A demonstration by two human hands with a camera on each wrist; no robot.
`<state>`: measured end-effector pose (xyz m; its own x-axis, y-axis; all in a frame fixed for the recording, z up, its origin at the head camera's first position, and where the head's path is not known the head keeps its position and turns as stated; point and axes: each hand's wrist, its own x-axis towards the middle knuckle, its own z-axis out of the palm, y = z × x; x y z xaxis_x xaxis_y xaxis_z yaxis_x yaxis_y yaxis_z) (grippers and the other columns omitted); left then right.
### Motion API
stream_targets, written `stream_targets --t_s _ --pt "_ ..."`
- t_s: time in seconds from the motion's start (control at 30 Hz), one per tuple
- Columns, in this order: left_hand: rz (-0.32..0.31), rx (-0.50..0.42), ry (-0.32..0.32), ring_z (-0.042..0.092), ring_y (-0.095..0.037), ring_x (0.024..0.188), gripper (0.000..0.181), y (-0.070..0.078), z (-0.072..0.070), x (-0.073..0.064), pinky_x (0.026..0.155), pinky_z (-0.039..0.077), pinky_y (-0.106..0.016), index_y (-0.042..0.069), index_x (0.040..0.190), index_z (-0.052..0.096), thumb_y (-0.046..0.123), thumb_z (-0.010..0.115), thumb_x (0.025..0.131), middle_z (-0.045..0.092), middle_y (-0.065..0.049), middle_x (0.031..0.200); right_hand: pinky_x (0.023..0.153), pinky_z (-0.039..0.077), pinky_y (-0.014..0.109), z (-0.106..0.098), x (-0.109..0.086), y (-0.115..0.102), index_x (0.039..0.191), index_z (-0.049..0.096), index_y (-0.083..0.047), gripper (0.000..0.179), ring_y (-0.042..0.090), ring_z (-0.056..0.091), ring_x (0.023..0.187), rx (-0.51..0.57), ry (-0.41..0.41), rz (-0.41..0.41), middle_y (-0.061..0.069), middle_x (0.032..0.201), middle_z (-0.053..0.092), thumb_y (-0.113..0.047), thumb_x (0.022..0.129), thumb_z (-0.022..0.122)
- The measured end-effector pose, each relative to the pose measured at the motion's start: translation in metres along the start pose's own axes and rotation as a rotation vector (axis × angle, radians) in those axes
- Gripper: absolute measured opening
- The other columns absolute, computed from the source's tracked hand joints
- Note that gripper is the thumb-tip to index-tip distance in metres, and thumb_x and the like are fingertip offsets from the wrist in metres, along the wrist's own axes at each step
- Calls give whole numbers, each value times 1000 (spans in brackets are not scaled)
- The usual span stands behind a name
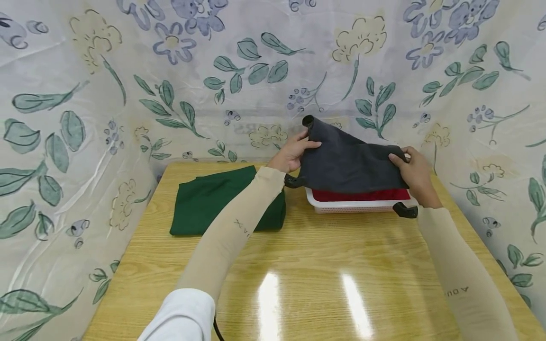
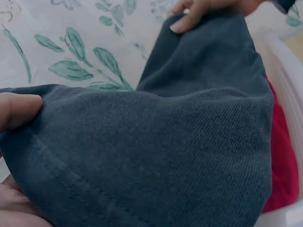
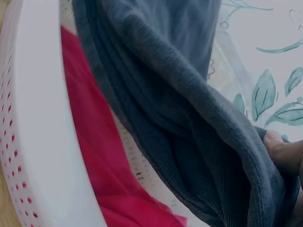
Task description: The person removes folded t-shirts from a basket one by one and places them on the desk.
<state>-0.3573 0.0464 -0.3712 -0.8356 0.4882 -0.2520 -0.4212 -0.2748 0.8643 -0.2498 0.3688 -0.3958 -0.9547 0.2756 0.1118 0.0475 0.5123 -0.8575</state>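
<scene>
A dark grey folded cloth (image 1: 347,163) hangs between both hands over a white plastic basket (image 1: 337,207). My left hand (image 1: 292,151) pinches its left end, thumb on the near face; that end stands higher, with a rolled opening at the top. At the other end my right hand (image 1: 415,173) grips the corner, thumb in front. In the right wrist view, several layers of the grey cloth (image 3: 189,118) show along its folded edge. Under it, inside the basket, lies a red cloth (image 3: 90,127), partly hidden by the grey one.
A dark green folded cloth (image 1: 222,203) lies on the wooden table (image 1: 239,284) to the left of the basket, partly behind my left forearm. Floral-patterned sheeting (image 1: 256,71) stands behind the table and along both sides.
</scene>
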Motion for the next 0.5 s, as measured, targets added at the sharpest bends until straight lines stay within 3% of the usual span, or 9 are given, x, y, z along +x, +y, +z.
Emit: stream_targets --t_s 0.3,0.5 --pt "86 103 -8 57 -35 129 74 1 -6 -5 107 48 -48 22 161 37 -3 66 98 56 -11 148 59 52 20 3 -1 -4 127 60 -4 45 5 61 64 124 -5 -20 -18 82 64 -41 101 66" --pt "114 175 31 56 -34 130 76 6 -11 -10 109 46 -49 22 161 38 -3 69 96 51 -10 153 61 54 17 3 -3 -8 137 61 1 52 4 64 63 232 -3 -33 -17 84 68 -37 101 67"
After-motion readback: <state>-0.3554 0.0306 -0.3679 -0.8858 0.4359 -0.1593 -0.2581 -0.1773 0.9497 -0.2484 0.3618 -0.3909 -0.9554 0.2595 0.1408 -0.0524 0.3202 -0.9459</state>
